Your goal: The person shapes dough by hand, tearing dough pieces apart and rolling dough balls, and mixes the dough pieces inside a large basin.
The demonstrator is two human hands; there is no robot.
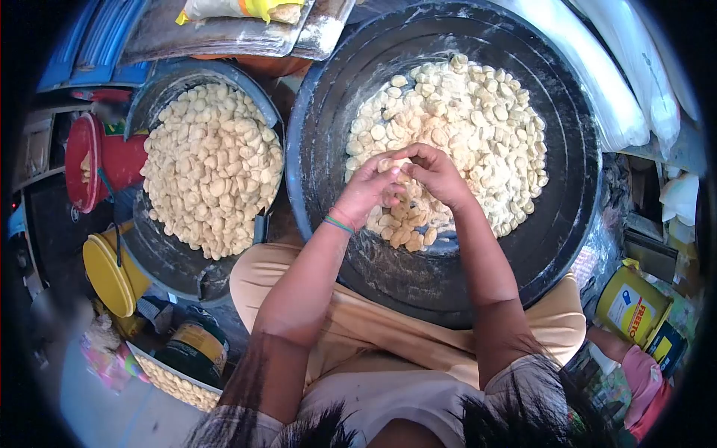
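My left hand (370, 193) and my right hand (437, 176) meet over a wide black tub (564, 179), fingers closed together around a small pale dough piece (393, 163). The fingers hide most of it. Beneath them, many flattened, round, cream-coloured dough pieces (500, 142) lie in loose flour inside the tub. A few browner pieces (409, 224) gather just below my hands. Around my left wrist is a thin green band (339, 224).
A second dark tub (146, 257), heaped with rounded dough pieces (213, 168), stands at the left. Beside it are a red bucket (82, 160) and a yellow-lidded bucket (108, 275). Floury trays (224, 41) lie above, and clear plastic bags (597, 75) at the upper right.
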